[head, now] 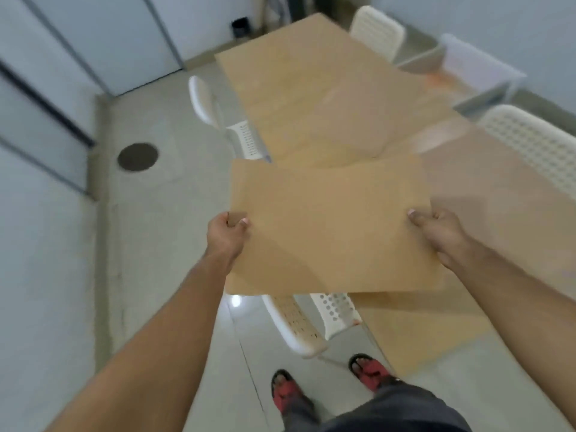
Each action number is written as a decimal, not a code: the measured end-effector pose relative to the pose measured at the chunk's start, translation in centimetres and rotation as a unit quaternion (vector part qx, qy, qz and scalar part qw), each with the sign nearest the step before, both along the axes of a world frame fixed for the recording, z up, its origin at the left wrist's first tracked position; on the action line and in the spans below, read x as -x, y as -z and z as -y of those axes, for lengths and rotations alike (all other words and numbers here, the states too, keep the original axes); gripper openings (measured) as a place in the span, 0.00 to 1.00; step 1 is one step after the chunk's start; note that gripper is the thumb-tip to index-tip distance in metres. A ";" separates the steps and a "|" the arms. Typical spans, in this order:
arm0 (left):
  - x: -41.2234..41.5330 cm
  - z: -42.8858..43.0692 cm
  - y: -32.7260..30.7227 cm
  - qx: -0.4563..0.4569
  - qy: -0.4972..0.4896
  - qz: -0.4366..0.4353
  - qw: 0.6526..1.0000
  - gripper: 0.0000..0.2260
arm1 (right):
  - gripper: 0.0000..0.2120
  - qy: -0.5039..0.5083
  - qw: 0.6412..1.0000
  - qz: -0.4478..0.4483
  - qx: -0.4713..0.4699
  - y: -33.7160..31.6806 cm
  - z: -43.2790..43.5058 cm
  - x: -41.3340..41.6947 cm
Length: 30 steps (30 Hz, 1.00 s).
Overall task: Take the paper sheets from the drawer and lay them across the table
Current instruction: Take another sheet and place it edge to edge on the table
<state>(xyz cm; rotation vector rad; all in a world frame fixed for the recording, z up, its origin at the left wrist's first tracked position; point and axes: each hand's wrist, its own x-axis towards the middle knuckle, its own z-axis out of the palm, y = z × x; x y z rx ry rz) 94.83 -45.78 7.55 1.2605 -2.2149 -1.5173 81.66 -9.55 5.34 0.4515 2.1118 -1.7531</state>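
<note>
Bottom of the frame is just the person's legs and red sandals (pixel 285 392) on the pale floor. Moving up, both hands hold one brown paper sheet (pixel 330 226) in mid-frame, stretched flat between them. The left hand (pixel 226 233) is pinched on the sheet's left edge, thumb on top, and the right hand (pixel 436 227) is clamped the same way on the right edge. The sheet hangs above a white perforated chair (pixel 299 322) and the table's near-left edge, not down yet.

Past that, the table (pixel 486 98) is mostly covered: brown sheets already lie on it, running toward the top of the frame, with more white chairs around. It's all a bit blurry, and no drawer is in view.

What could go wrong, I reckon: the sheet sits pretty far left, so if let go here it could overhang and slide onto the chair. Dropping it carelessly might also push air under the laid sheets and shift them.
</note>
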 end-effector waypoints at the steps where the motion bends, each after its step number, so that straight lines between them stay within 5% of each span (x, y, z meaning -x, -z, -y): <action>1: 1.8 0.2 0.3 0.001 0.048 0.010 0.999 0.03 | 0.10 0.049 0.999 0.008 0.001 0.0 -0.8 -1.4; 6: 8.7 -2.1 1.0 0.012 0.241 0.039 0.970 0.06 | 0.12 0.224 0.972 0.053 -0.036 0.6 -3.5 -9.1; 11: 14.6 -5.5 2.9 0.064 0.391 0.077 0.915 0.21 | 0.11 0.338 0.937 0.086 -0.026 2.4 -4.2 -13.6; 16: 18.6 -8.0 4.7 0.093 0.416 0.097 0.899 0.19 | 0.11 0.410 0.903 0.128 -0.033 4.8 -2.6 -15.2; 20: 20.2 -9.1 6.0 0.106 0.421 0.113 0.894 0.06 | 0.17 0.438 0.884 0.156 -0.038 5.7 -1.7 -15.1; 24: 22.1 -8.6 7.7 0.106 0.424 0.143 0.888 0.21 | 0.21 0.447 0.875 0.170 -0.071 5.6 -1.1 -15.0; 30: 25.4 -9.3 8.4 0.105 0.481 0.134 0.860 0.18 | 0.26 0.496 0.845 0.168 -0.109 6.2 0.3 -13.7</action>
